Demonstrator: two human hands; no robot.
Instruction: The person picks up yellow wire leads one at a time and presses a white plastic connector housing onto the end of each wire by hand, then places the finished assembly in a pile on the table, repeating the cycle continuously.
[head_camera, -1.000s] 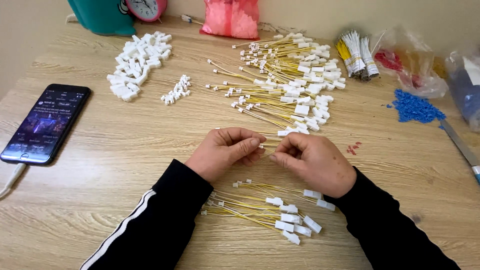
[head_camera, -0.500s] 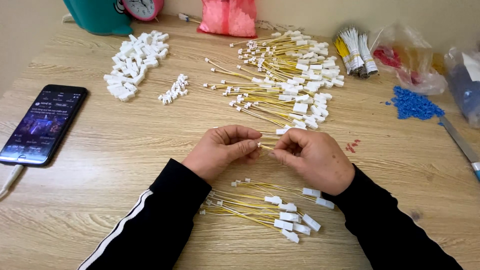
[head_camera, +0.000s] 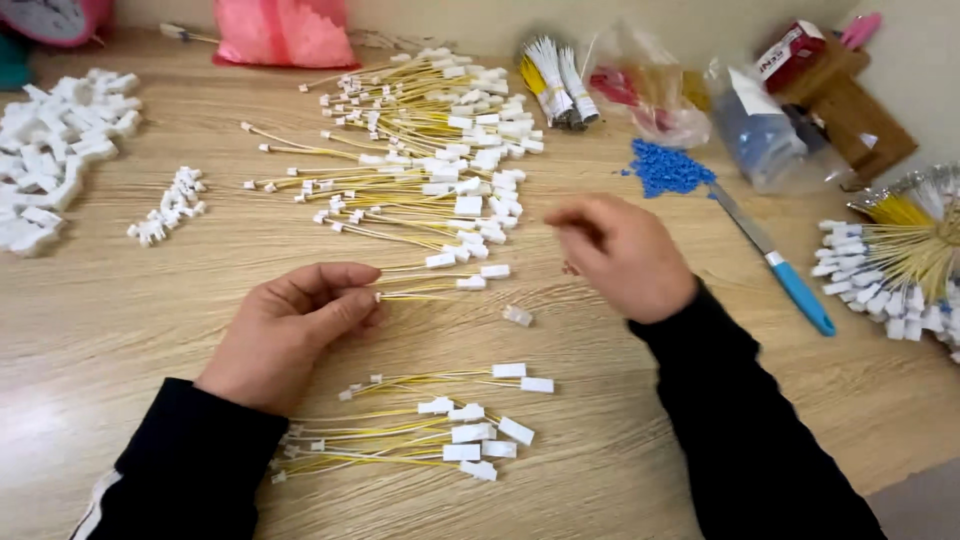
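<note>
Two bare hands work over a wooden table (head_camera: 120, 320). The left hand (head_camera: 290, 330), at centre left of the frame, pinches the small end of a yellow wire lead (head_camera: 430, 292) between thumb and forefinger; the lead runs right to its white connector, lying on the wood. The right hand (head_camera: 620, 255), right of centre, hovers with fingers loosely curled and holds nothing that I can see. A loose white connector (head_camera: 517, 316) lies between the hands. Below them, at lower centre, sits a small batch of leads (head_camera: 440, 430). A large heap of leads (head_camera: 420, 150) fills the upper centre, blue beads (head_camera: 665, 168) lie to its right, and a blue-handled tool (head_camera: 780, 265) sits just beside the right hand.
</note>
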